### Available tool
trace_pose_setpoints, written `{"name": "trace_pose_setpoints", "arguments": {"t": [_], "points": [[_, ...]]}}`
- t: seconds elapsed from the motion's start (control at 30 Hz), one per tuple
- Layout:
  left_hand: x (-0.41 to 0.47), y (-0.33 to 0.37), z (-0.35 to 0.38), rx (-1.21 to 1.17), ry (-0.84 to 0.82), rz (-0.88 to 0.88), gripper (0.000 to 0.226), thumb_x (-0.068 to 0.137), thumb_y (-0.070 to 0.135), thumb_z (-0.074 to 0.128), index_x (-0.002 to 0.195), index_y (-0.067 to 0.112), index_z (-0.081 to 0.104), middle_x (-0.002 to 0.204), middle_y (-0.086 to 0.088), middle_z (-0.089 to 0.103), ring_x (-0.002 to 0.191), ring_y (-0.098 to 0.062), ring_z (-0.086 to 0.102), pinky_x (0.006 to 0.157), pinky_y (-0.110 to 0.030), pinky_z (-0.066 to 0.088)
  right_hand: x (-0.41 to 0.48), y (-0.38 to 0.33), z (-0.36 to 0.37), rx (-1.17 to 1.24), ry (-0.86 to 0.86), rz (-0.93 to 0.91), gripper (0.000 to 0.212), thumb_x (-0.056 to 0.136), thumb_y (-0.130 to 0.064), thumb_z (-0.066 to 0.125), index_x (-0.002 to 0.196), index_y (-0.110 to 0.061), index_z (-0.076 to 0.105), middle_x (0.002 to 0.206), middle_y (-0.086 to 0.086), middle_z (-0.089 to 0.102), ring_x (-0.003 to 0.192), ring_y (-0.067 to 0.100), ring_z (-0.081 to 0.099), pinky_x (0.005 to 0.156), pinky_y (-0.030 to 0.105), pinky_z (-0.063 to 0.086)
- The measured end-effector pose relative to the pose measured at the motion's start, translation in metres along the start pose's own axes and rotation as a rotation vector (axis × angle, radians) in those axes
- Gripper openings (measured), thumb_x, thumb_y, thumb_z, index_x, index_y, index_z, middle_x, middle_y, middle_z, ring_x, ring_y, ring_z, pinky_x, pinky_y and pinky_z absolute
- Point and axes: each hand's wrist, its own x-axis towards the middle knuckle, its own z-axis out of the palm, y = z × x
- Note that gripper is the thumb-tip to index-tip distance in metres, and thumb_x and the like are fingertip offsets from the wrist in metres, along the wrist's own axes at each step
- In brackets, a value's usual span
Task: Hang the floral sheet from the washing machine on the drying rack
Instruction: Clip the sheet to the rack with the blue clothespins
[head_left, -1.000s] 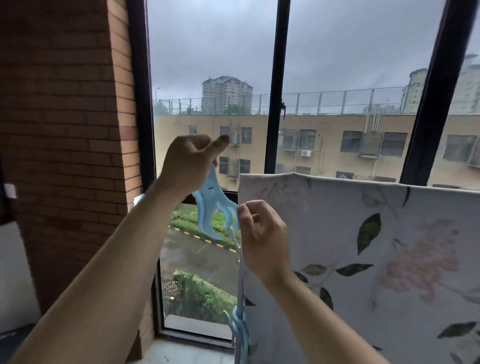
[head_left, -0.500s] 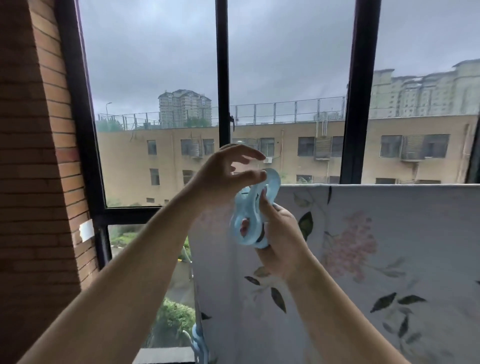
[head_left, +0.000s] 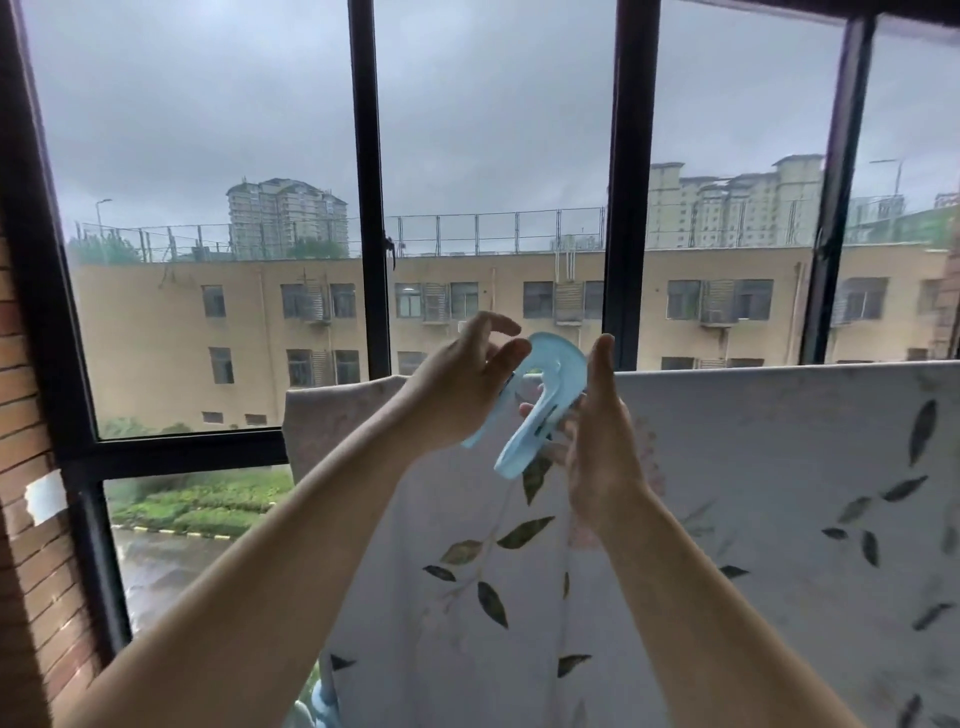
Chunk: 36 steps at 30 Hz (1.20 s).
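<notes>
Facing the window (head_left: 369, 156), with the sheet (head_left: 779, 493) already draped below it. Gripping with left hand (head_left: 457, 395) and right hand (head_left: 597, 457), fingers curled round the clip (head_left: 558, 364), raised just now from the sheet's left edge to its top: pegging likely next.

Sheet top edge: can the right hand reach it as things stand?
Probably yes. The right hand sits just in front of the floral sheet, about level with its top edge, nothing between. It and the left hand both hold the blue clip, though.
</notes>
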Motion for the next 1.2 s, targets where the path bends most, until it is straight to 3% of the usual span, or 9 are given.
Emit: {"name": "trace_pose_setpoints", "arguments": {"t": [0.1,0.17,0.27,0.4,0.5,0.6,0.8,0.9,1.2], "points": [[-0.006,0.004,0.007,-0.008,-0.085,0.08,0.03,0.1,0.042,0.044,0.123,0.023,0.043,0.081,0.013,0.062,0.061,0.014,0.055,0.053,-0.009,0.035,0.006,-0.012,-0.005,-0.123,0.089,-0.039,0.071,0.089,-0.077,0.034,0.111,-0.019,0.068,0.095,0.004,0.075,0.086,0.019,0.073,0.081,0.037,0.055],[-0.008,0.005,0.01,-0.003,-0.102,0.139,0.031,0.098,0.044,0.046,0.121,0.024,0.041,0.09,0.013,0.066,0.07,0.011,0.059,0.06,-0.015,0.043,0.007,-0.019,-0.008,-0.191,0.118,-0.008,0.065,0.09,-0.074,0.034,0.088,-0.019,0.068,0.087,0.013,0.074,0.076,0.023,0.07,0.08,0.038,0.054],[-0.01,0.003,0.011,0.026,-0.121,0.185,0.045,0.091,0.053,0.042,0.123,0.022,0.04,0.109,0.003,0.072,0.087,-0.007,0.067,0.076,-0.029,0.055,0.009,-0.018,-0.011,-0.322,0.058,0.057,0.093,0.078,-0.089,0.031,0.089,-0.006,0.073,0.095,0.023,0.072,0.077,0.027,0.064,0.086,0.047,0.055],[-0.01,0.0,0.009,0.023,-0.134,0.188,0.044,0.092,0.05,0.05,0.125,0.022,0.041,0.112,0.005,0.071,0.086,-0.004,0.067,0.073,-0.019,0.055,0.012,-0.009,-0.01,-0.465,0.121,-0.013,0.103,0.08,-0.088,0.023,0.089,0.002,0.071,0.072,0.016,0.067,0.066,0.023,0.059,0.066,0.036,0.048],[0.001,-0.012,0.001,0.063,-0.032,0.15,0.035,0.097,0.044,0.048,0.123,0.021,0.048,0.11,0.006,0.07,0.089,-0.007,0.067,0.071,-0.016,0.051,0.016,-0.009,-0.012,-0.617,0.224,-0.214,0.091,0.092,-0.075,0.02,0.074,0.004,0.061,0.06,0.008,0.055,0.054,0.019,0.049,0.057,0.029,0.037],[0.016,-0.039,-0.006,0.301,0.126,0.115,0.028,0.102,0.038,0.043,0.11,0.017,0.059,0.099,0.0,0.069,0.08,-0.016,0.066,0.067,-0.027,0.053,0.02,-0.016,-0.017,-0.8,0.334,-0.393,0.063,0.102,-0.057,0.026,0.061,-0.012,0.043,0.055,-0.001,0.044,0.051,0.013,0.038,0.051,0.026,0.026],[0.012,-0.08,-0.001,0.765,0.074,0.019,0.064,0.101,0.057,0.017,0.084,0.021,0.068,0.074,-0.001,0.067,0.069,-0.023,0.064,0.063,-0.03,0.043,0.052,-0.032,-0.011,-0.932,0.38,-0.893,0.035,0.098,-0.042,0.046,0.069,-0.023,0.038,0.063,-0.021,0.032,0.058,-0.009,0.033,0.052,0.018,0.023],[0.01,-0.087,0.001,0.764,0.109,-0.023,0.069,0.101,0.058,0.014,0.081,0.022,0.069,0.074,0.0,0.068,0.07,-0.023,0.066,0.063,-0.029,0.044,0.069,-0.046,0.007,-0.988,0.369,-1.037,0.037,0.094,-0.037,0.052,0.064,-0.025,0.035,0.058,-0.019,0.028,0.05,-0.001,0.031,0.051,0.018,0.02],[0.008,-0.083,0.006,0.777,0.171,0.009,0.063,0.103,0.052,0.018,0.077,0.022,0.067,0.074,0.0,0.069,0.071,-0.024,0.065,0.062,-0.029,0.041,0.121,-0.047,0.046,-1.227,0.148,-0.858,0.048,0.093,-0.039,0.046,0.052,-0.016,0.038,0.052,-0.006,0.048,0.056,0.023,0.057,0.064,0.03,0.051]]}}
